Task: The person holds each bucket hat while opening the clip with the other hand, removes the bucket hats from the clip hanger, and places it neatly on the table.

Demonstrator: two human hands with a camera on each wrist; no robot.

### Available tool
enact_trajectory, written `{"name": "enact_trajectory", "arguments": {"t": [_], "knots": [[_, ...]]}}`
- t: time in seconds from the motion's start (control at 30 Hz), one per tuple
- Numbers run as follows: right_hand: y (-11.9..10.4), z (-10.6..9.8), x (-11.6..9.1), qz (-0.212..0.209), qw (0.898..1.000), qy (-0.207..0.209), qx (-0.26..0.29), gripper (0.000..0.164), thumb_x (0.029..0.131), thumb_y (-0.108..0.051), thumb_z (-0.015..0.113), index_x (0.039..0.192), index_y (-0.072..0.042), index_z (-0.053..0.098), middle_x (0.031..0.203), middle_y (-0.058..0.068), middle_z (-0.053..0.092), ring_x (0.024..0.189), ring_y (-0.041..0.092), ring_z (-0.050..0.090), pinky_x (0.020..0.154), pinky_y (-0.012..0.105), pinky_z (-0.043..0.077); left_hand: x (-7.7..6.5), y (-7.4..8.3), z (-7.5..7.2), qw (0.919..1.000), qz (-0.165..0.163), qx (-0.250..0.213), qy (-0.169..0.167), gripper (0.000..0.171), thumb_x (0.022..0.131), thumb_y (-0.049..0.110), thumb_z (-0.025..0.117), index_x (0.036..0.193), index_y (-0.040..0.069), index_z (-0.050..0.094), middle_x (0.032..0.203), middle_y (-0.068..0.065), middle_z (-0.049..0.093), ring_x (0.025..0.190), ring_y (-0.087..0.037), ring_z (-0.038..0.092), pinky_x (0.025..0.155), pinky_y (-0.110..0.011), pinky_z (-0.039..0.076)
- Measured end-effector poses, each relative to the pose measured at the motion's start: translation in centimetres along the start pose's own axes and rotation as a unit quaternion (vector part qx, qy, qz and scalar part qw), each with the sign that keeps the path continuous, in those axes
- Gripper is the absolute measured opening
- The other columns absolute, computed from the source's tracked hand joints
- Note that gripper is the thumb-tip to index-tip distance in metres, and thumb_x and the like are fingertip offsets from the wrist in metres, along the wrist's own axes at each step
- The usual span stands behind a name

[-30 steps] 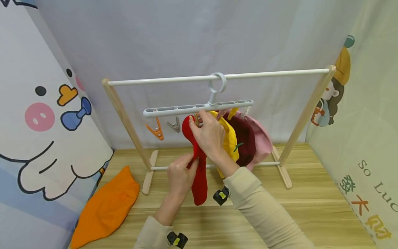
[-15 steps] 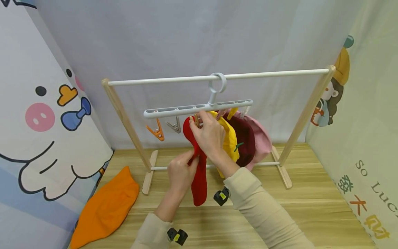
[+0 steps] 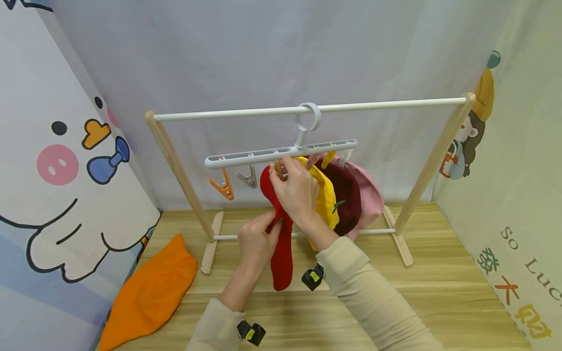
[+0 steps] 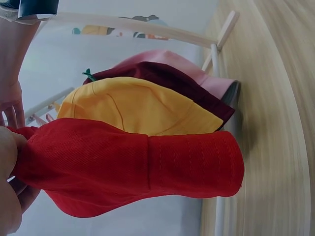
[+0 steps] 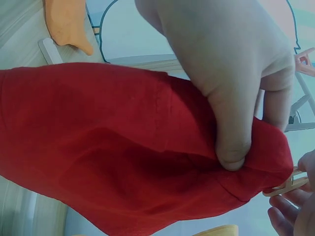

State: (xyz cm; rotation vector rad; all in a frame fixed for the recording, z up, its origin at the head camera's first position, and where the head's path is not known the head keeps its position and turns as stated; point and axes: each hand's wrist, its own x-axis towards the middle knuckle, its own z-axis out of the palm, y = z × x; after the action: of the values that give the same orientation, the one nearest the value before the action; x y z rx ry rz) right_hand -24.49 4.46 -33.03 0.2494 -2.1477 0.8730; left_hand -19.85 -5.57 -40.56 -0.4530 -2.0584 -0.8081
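A red bucket hat (image 3: 283, 256) hangs folded below the light grey hanger (image 3: 250, 158). My left hand (image 3: 256, 241) pinches its cloth partway down; in the right wrist view the left thumb presses into a fold. My right hand (image 3: 296, 187) is raised just under the hanger, gripping a light orange clothespin (image 5: 288, 188) whose tips are at the hat's upper edge. Close beside it on the right, a yellow hat (image 3: 325, 197), a maroon hat (image 3: 350, 204) and a pink hat (image 3: 372, 197) hang in a row.
An orange clothespin (image 3: 225, 189) and a grey clothespin (image 3: 249, 178) dangle from the hanger's left half. The hanger hooks over the white rail (image 3: 228, 113) of a wooden-legged rack. On the table's left side lies an orange hat (image 3: 151, 292). Printed curtains stand around the table.
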Motion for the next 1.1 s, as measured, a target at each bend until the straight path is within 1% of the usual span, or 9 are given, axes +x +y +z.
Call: {"name": "enact_trajectory", "arguments": {"t": [0.17,0.3,0.4,0.6,0.77,0.9,1.1], "knots": [[0.1,0.1,0.0,-0.003,1.0,0.005,-0.002,0.017,0.085,-0.03,0.061,0.079,-0.014,0.057,0.071,-0.002,0.058,0.055,0.014,0.053,0.045,0.027,0.039,-0.3,-0.3,0.1,1.0,0.003,0.0,0.005,0.012,0.075,0.005,0.066,0.067,0.013,0.065,0.06,0.0,0.064,0.051,-0.013,0.059,0.046,-0.027,0.046],[0.1,0.1,0.0,-0.006,1.0,0.007,0.0,0.017,0.085,-0.03,0.061,0.079,-0.014,0.057,0.073,-0.002,0.06,0.057,0.013,0.055,0.045,0.027,0.04,-0.4,-0.4,0.1,0.9999,0.008,0.005,0.011,0.011,0.073,0.005,0.068,0.066,0.012,0.066,0.06,0.0,0.065,0.05,-0.013,0.058,0.045,-0.026,0.044],[0.1,0.1,0.0,-0.007,1.0,0.008,0.002,0.017,0.085,-0.029,0.061,0.079,-0.013,0.057,0.075,-0.001,0.062,0.058,0.014,0.056,0.045,0.027,0.04,-0.5,-0.5,0.2,0.9998,0.01,0.009,0.013,0.012,0.071,0.003,0.068,0.064,0.012,0.064,0.057,0.0,0.063,0.047,-0.012,0.055,0.043,-0.025,0.041],[0.1,0.0,0.0,-0.003,1.0,0.002,0.001,0.018,0.084,-0.03,0.062,0.078,-0.014,0.056,0.076,-0.002,0.062,0.057,0.014,0.055,0.045,0.027,0.04,-0.7,-0.7,0.2,1.0,0.006,0.005,0.004,0.02,0.071,0.002,0.068,0.059,0.012,0.056,0.051,0.001,0.055,0.044,-0.009,0.046,0.042,-0.022,0.037],[0.1,0.0,0.0,-0.007,1.0,0.005,-0.005,0.019,0.083,-0.032,0.063,0.079,-0.014,0.057,0.079,-0.002,0.065,0.059,0.014,0.058,0.045,0.028,0.041,-0.8,-0.9,0.0,1.0,-0.001,0.003,0.0,0.021,0.072,0.001,0.068,0.059,0.012,0.056,0.053,0.001,0.057,0.046,-0.01,0.048,0.043,-0.024,0.039],[0.2,0.1,0.0,-0.011,1.0,0.008,-0.006,0.02,0.082,-0.033,0.064,0.081,-0.014,0.058,0.081,-0.001,0.067,0.061,0.015,0.061,0.046,0.027,0.041,-0.9,-1.1,-0.2,1.0,-0.003,0.009,0.001,0.02,0.071,0.003,0.069,0.059,0.013,0.056,0.054,0.0,0.057,0.047,-0.011,0.05,0.044,-0.026,0.04],[0.3,0.2,0.0,-0.013,1.0,0.003,-0.007,0.022,0.081,-0.035,0.064,0.082,-0.014,0.057,0.08,-0.002,0.067,0.059,0.015,0.058,0.044,0.026,0.04,-1.0,-1.4,-0.4,0.9998,-0.002,0.016,-0.009,0.021,0.071,0.004,0.069,0.059,0.014,0.055,0.054,0.001,0.056,0.046,-0.011,0.049,0.044,-0.026,0.039]]}}
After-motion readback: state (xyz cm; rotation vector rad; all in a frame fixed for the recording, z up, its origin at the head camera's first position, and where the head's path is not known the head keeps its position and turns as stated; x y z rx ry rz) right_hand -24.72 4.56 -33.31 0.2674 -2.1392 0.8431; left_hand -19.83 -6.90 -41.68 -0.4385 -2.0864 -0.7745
